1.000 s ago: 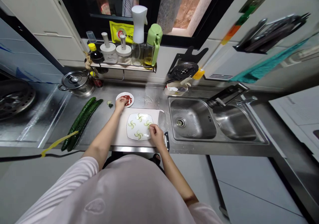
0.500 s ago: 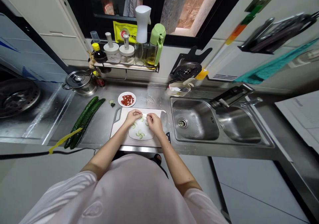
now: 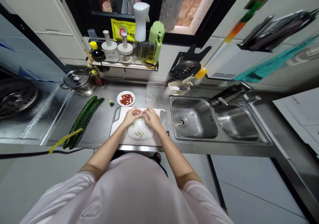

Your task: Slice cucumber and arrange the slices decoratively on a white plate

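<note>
My left hand (image 3: 133, 116) and my right hand (image 3: 151, 118) meet at their fingertips over the far side of a white plate (image 3: 131, 134). Both hands are closed in a pinch. Whatever lies between the fingers is too small to make out. Thin green-edged cucumber slices lie on the plate; a curved, pinwheel-like group of slices (image 3: 139, 134) shows near its front edge. Other slices are partly covered by my hands. Beneath the plate lies a white cutting board (image 3: 115, 127) with a grey handle. Part of a dark knife handle (image 3: 167, 133) shows beside my right forearm.
A small plate of chopped red pieces (image 3: 126, 98) sits behind the board. Two whole cucumbers (image 3: 83, 122) and a lidded pot (image 3: 79, 82) are to the left. A double sink (image 3: 194, 117) is on the right. Bottles and jars stand on a wall rack (image 3: 124, 65).
My right hand has shifted slightly left, bringing its fingertips against those of my left hand. The left hand stays nearly in place. The view has moved a little.
</note>
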### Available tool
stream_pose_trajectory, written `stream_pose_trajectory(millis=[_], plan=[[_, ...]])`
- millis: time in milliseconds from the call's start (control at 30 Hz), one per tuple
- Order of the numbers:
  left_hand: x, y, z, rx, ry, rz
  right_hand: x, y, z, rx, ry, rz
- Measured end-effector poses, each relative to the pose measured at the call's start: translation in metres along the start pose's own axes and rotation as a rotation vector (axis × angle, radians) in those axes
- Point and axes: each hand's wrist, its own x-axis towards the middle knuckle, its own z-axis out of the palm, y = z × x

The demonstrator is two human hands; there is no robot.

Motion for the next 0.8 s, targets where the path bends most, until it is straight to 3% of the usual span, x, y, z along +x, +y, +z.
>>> stream_pose_trajectory(millis=[200,400,800], plan=[[0.004,-0.009,-0.003,0.038,0.002,-0.001,0.002,0.005,0.004,-0.012,0.005,0.006],[0.005,-0.028,-0.011,0.366,0.222,-0.004,0.002,0.021,0.025,-0.101,-0.046,0.080],[0.003,-0.025,0.002,0.843,0.155,-0.049,0.004,0.026,0.052,-0.269,-0.178,0.147]])
